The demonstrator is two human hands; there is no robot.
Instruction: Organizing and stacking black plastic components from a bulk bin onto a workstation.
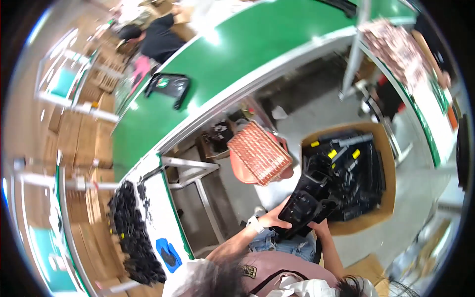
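Note:
A long black moulded plastic part (303,204) with recesses and openings is held at a tilt in front of my body. My left hand (278,218) grips its left side, with the thumb lying over the near end. On the opposite side, my right hand (320,228) holds the lower right edge; its fingers are partly hidden behind the part. The far end of the part overlaps the rim of an open cardboard box (390,190). Inside that box lie several black plastic parts (358,173), some with yellow tags.
A woven-topped stool (260,153) stands ahead. Beyond it curves a green conveyor (237,59) carrying a black part (173,86). On the left, a white table (157,215) bears piled black pieces (131,232) and a blue glove (169,255). A person (161,39) works upper left; another's arm (430,54) shows right.

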